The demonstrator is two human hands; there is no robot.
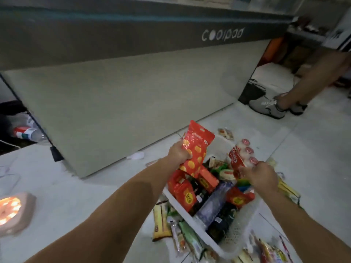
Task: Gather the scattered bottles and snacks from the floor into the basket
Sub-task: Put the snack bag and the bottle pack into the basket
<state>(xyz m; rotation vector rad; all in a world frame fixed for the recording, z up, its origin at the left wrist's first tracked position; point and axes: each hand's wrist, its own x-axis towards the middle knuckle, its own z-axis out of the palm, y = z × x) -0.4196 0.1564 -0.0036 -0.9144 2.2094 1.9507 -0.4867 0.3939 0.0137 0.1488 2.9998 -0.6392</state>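
White plastic mesh forms the basket [239, 232] on the tiled floor [95, 186], crowded with red snack packs [183, 192] and a dark bottle [214, 204] lying lengthwise. Loose snack packets [161, 221] lie on the floor against its near-left side, and other packets [269, 249] lie by its near-right corner. Over the basket's far-left edge the left hand [178, 153] clamps a red pouch [197, 147] printed with yellow rounds. The right hand [263, 176] hangs over the far-right side, fingers curled at the lower end of a red-wrapped pack of small bottles [240, 154]; whether it grips the pack cannot be told. Beyond stands a grey counter panel [133, 101], with another person's grey shoe [267, 109] past its right end.
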